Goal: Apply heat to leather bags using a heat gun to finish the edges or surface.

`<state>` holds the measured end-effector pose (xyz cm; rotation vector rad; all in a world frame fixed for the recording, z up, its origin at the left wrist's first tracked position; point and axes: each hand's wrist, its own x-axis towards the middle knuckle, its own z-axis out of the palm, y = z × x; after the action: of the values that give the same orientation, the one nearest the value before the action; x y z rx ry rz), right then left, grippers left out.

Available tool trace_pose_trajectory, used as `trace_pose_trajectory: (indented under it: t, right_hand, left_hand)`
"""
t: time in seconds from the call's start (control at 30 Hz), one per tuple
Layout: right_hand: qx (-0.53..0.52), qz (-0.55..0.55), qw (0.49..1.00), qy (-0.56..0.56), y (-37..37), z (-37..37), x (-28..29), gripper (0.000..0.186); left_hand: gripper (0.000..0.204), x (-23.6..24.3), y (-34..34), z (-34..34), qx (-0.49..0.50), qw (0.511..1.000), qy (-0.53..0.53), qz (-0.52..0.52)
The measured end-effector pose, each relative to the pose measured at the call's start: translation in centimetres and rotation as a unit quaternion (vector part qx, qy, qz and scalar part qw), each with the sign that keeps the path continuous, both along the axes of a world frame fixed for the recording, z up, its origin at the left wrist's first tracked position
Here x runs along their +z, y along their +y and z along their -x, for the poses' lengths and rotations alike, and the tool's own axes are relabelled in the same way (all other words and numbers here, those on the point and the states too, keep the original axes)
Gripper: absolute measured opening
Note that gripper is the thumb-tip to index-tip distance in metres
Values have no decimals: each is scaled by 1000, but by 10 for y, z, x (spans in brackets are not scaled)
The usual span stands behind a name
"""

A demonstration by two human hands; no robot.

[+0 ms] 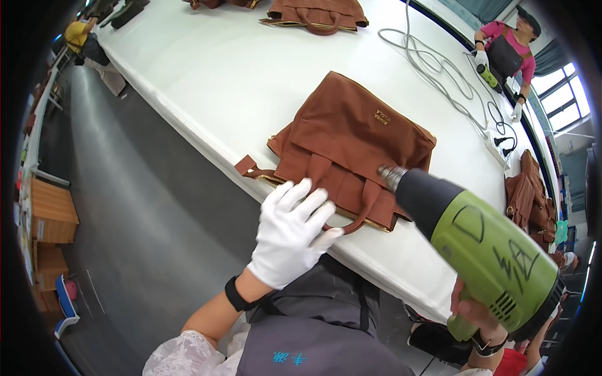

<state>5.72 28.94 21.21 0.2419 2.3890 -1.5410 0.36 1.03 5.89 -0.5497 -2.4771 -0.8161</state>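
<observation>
A brown handbag (351,135) lies on the white table in front of me, its zipped opening and two handles toward me. A zip with gold teeth runs along its near edge, and a brown tab (246,166) sticks out at the left. My left hand (290,233), in a white glove, is open with fingers spread, over the near left edge of the bag by the zip. Around the grip of a green and black heat gun (495,250) my bare right hand (478,310) is closed. The gun's metal nozzle (392,177) points at the bag's right half, close to the leather.
More brown bags lie at the table's far edge (316,14) and at the right (530,194). A grey cable (433,62) loops across the white table (207,75) to a power strip (497,150). Across the table a person in pink (511,50) holds another heat gun.
</observation>
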Motion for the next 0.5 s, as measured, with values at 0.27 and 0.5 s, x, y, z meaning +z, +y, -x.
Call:
trace_pose_trajectory:
  t: [0.27, 0.5]
  right_hand:
    - [-4, 111, 992, 55, 19, -29, -18, 58]
    - [-94, 199, 966, 137, 27, -39, -37, 59]
  left_hand:
    - [73, -19, 26, 37, -27, 991, -38, 129]
    - [77, -8, 27, 40, -60, 987, -39, 146]
